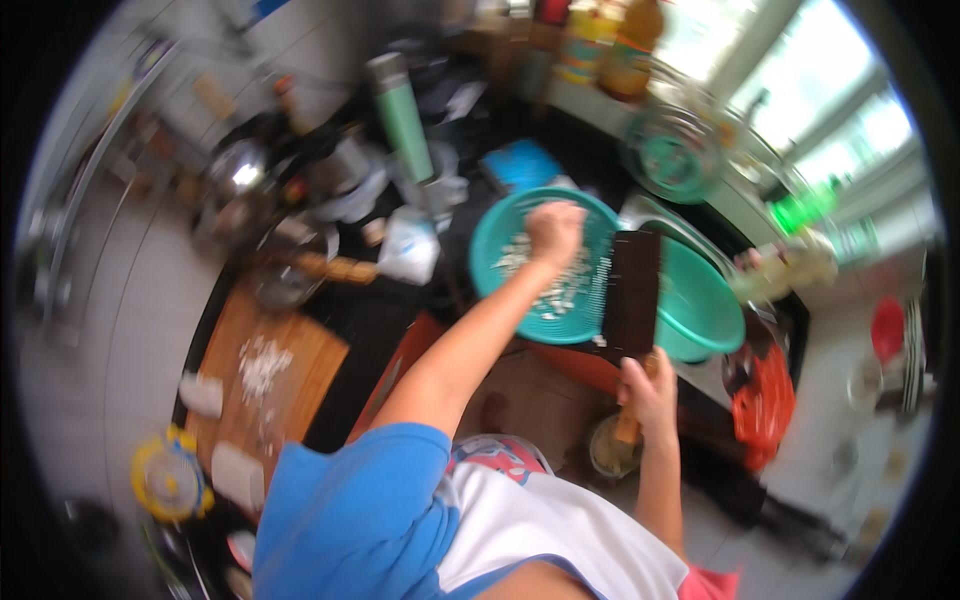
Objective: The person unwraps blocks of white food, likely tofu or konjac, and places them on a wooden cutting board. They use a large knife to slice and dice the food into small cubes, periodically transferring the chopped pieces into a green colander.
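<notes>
My left hand [556, 232], its fingers curled, is over a teal plastic colander [487, 259] that holds small white chopped pieces [559, 296]. Blur hides whether anything is in those fingers. My right hand [651, 394] grips the wooden handle of a broad, dark-bladed cleaver [632, 292], held at the colander's right rim with small white bits on its blade. Part of a green plastic basin [701, 300] shows behind the blade. At the left, a wooden cutting board [315, 375] carries a pile of white chopped pieces [262, 367] and larger white chunks [238, 474].
A metal sink [652, 214] lies under the basin. Beyond the colander are a blue packet [523, 165] and a tall mint-green cylinder [405, 124]. A red plastic bag [761, 405] hangs at the right. Pots [289, 255] and a white bag [409, 246] stand behind the board.
</notes>
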The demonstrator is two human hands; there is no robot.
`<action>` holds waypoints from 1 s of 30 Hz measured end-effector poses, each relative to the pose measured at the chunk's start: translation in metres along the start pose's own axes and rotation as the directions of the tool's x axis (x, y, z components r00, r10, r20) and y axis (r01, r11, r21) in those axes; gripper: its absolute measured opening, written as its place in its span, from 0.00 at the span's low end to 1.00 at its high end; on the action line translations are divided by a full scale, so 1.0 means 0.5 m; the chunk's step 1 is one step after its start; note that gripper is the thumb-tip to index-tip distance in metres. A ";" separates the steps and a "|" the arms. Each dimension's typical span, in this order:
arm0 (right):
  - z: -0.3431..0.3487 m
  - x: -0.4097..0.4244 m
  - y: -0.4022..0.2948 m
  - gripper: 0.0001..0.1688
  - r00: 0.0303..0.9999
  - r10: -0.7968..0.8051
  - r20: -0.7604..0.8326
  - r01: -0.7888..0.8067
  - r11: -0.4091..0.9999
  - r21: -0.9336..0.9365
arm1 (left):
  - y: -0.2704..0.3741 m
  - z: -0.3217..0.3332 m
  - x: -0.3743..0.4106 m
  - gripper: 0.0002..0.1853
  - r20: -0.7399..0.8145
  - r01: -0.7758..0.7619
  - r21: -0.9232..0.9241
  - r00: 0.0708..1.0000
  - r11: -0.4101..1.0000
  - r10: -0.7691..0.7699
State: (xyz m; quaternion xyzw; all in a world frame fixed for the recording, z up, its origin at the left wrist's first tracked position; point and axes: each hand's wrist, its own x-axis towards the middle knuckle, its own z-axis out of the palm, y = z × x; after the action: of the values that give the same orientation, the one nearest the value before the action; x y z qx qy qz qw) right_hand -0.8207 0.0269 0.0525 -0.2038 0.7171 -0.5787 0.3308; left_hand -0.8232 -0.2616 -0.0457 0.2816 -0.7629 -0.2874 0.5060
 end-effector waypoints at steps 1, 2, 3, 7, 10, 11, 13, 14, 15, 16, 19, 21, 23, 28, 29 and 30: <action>-0.004 -0.008 -0.005 0.10 0.999 0.034 0.011 -0.035 0.993 0.109 | 0.052 -0.046 0.000 0.08 0.026 0.003 -0.178 1.000 0.984 0.002; -0.016 -0.016 0.007 0.09 0.997 0.070 0.021 -0.073 0.974 0.216 | 0.093 -0.110 -0.011 0.05 -0.016 -0.004 -0.247 1.000 0.969 0.000; -0.020 -0.017 0.015 0.09 0.993 0.077 0.090 -0.100 0.951 0.292 | 0.104 -0.169 -0.041 0.06 -0.025 0.020 -0.276 0.999 0.961 -0.028; 0.094 -0.046 0.013 0.07 0.940 0.124 0.319 -0.218 0.935 0.280 | 0.082 -0.484 -0.180 0.05 -0.114 0.169 -0.103 0.977 0.980 -0.180; 0.253 -0.066 0.033 0.06 0.786 0.232 0.573 -0.347 0.933 0.098 | -0.003 -0.703 -0.325 0.07 -0.342 0.517 0.038 0.811 0.855 -0.475; 0.304 -0.077 0.058 0.06 0.720 0.258 0.644 -0.379 0.924 0.053 | -0.045 -0.762 -0.379 0.08 -0.476 0.540 -0.039 0.730 0.841 -0.491; 0.420 -0.109 0.102 0.08 0.587 0.345 0.733 -0.457 0.888 -0.052 | -0.112 -0.887 -0.476 0.09 -0.617 0.655 0.150 0.647 0.740 -0.448; 0.474 -0.124 0.134 0.09 0.551 0.371 0.747 -0.475 0.876 -0.084 | -0.136 -0.936 -0.510 0.09 -0.673 0.701 0.194 0.604 0.686 -0.427; 0.531 -0.142 0.148 0.09 0.528 0.404 0.747 -0.497 0.860 -0.114 | -0.168 -0.981 -0.545 0.08 -0.680 0.713 0.298 0.625 0.634 -0.383; 0.580 -0.156 0.173 0.09 0.509 0.402 0.761 -0.513 0.852 -0.108 | -0.203 -1.017 -0.577 0.14 -0.654 0.675 0.392 0.682 0.625 -0.327; 0.697 -0.175 0.266 0.08 0.529 0.382 0.758 -0.485 0.869 -0.099 | -0.253 -1.074 -0.628 0.40 -0.612 0.748 0.576 0.662 0.329 -0.433; 0.754 -0.186 0.292 0.08 0.561 0.376 0.737 -0.469 0.879 -0.091 | -0.262 -1.104 -0.619 0.53 -0.585 0.767 0.608 0.606 0.203 -0.539; 0.792 -0.194 0.306 0.08 0.592 0.370 0.716 -0.460 0.884 -0.076 | -0.281 -1.125 -0.616 0.58 -0.556 0.761 0.612 0.608 0.216 -0.567; 0.851 -0.213 0.309 0.08 0.635 0.388 0.668 -0.462 0.884 -0.075 | -0.333 -1.148 -0.576 0.64 -0.402 0.665 0.679 0.691 0.310 -0.601; 0.867 -0.218 0.306 0.08 0.645 0.394 0.655 -0.459 0.885 -0.080 | -0.334 -1.158 -0.554 0.64 -0.371 0.647 0.684 0.707 0.338 -0.603; 0.883 -0.224 0.301 0.08 0.655 0.400 0.642 -0.457 0.886 -0.086 | -0.350 -1.163 -0.543 0.64 -0.334 0.618 0.689 0.735 0.379 -0.590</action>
State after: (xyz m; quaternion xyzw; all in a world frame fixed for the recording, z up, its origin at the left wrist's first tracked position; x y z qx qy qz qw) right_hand -0.4151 -0.1672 -0.1154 -0.2007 0.5624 -0.4077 0.6908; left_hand -0.1663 -0.2739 -0.1502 0.7297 -0.6440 -0.0960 0.2089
